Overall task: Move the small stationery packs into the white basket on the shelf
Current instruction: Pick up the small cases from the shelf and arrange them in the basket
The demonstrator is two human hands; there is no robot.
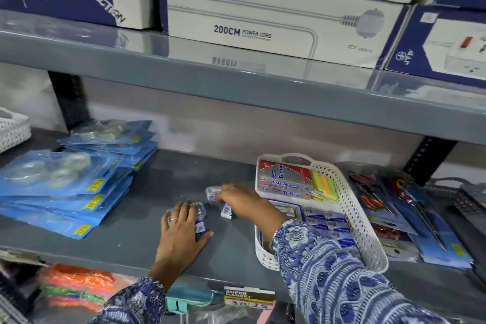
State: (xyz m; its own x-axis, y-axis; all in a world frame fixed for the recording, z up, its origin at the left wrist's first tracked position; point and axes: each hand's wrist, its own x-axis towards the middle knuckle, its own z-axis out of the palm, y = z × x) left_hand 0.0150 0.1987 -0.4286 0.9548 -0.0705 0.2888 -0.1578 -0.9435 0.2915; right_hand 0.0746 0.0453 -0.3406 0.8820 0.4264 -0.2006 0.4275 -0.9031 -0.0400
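On the grey shelf [147, 239], several small stationery packs lie loose left of the white basket [365, 234]. My left hand [181, 231] rests palm-down over a clear plastic pack [200, 208] and a small blue-and-white pack [201, 229]. My right hand [236, 198] reaches left from over the basket, its fingers closed around a clear pack [213, 191]. A small white-and-blue pack [227, 212] lies just below that hand. The basket holds red and silver boxes, coloured sticky notes and blue packs.
Stacks of blue blister packs [79, 181] lie at the left of the shelf. Scissor packs [394, 208] lie right of the basket. Another white basket [10, 129] sits at the far left. Large boxes fill the shelf above. A price tag [248, 297] hangs on the shelf edge.
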